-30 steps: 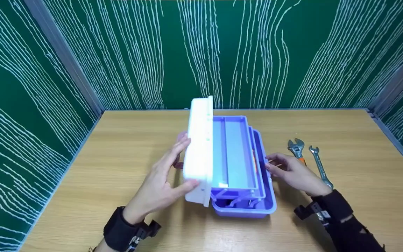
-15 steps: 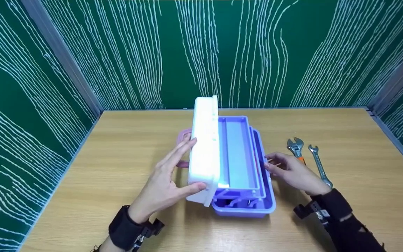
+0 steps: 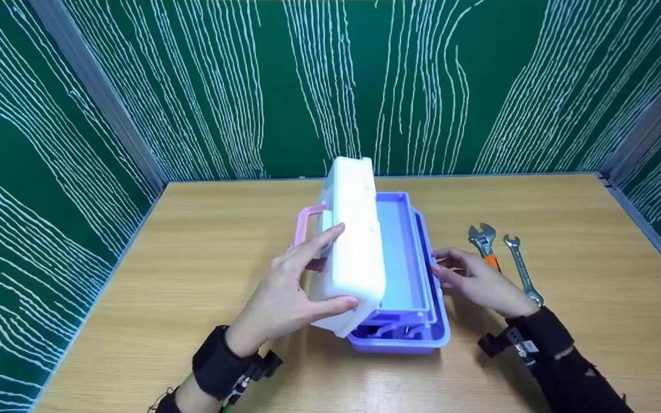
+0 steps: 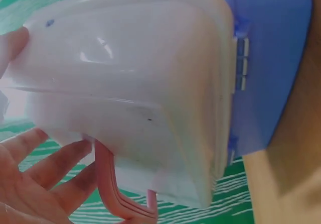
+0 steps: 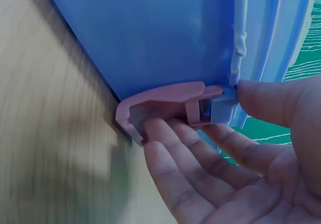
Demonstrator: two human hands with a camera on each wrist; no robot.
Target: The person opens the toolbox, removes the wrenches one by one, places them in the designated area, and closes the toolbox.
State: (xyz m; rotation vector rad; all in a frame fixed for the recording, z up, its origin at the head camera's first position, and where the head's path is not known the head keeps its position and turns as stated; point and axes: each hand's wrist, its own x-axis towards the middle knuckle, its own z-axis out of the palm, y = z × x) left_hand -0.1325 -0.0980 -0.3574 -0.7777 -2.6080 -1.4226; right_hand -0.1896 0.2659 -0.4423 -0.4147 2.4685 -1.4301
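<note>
A purple toolbox [image 3: 399,346] stands on the table with stepped trays [image 3: 400,252] inside. Its white lid [image 3: 359,241] leans upward on the left side, a pink handle [image 3: 303,226] on its outer face. My left hand [image 3: 284,298] presses the lid, fingers spread and fairly straight, thumb near the front end. In the left wrist view, its fingers [image 4: 60,166] reach beside the handle. My right hand [image 3: 477,281] holds the box's right side. The right wrist view shows its thumb [image 5: 266,101] at the rim and fingers curled under a pink latch [image 5: 165,94].
An adjustable wrench [image 3: 482,241] with an orange grip lies right of the box, partly behind the right hand. Beside it lies a combination wrench [image 3: 523,267]. Green panels [image 3: 422,86] with white streaks stand around the wooden table [image 3: 210,258].
My left hand has moved right, tilting the lid toward the box so it covers more of the top tray. More of the handle shows. The right hand stays at the latch.
</note>
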